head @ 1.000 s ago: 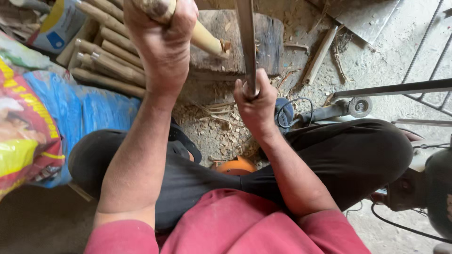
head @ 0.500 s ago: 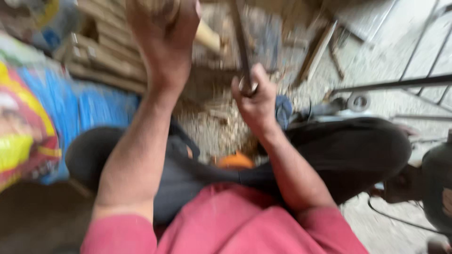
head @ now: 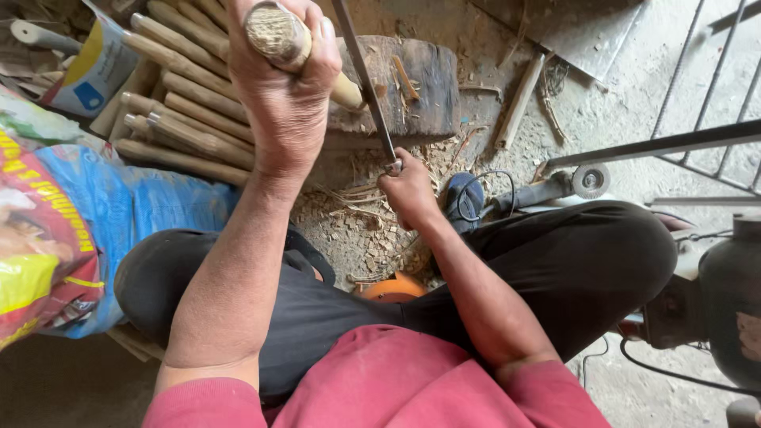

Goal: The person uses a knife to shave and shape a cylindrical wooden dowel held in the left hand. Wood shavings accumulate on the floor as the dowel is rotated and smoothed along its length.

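A: State the arm and hand positions.

B: The left hand (head: 285,95) is raised close to the camera, forearm running up from the red sleeve. Its fingers are wrapped tight around a wooden stick (head: 297,49). The right hand (head: 408,189) is lower, over the lap, fist closed on the bottom end of a flat metal blade (head: 366,83).

A: Describe the stick and the blade.

B: The stick is pale and round. Its cut end faces the camera and shows rough fibre. Its far end slopes down onto a dark wood block (head: 412,87). The blade is long, narrow and grey. It rises from the right fist and crosses the stick just beside the left hand's fingers.

A: List surrounding items, largest first.

B: Printed plastic sacks (head: 71,230) lie at the left. A dark machine (head: 725,293) stands at the right edge. A stack of sticks (head: 170,103) lies left of the block. An angle grinder (head: 547,190) lies beyond the right knee. Wood chips (head: 357,230) cover the ground between the knees.

A: Obstructions?

B: The left hand hides the stick's middle. The blade's top leaves the frame.
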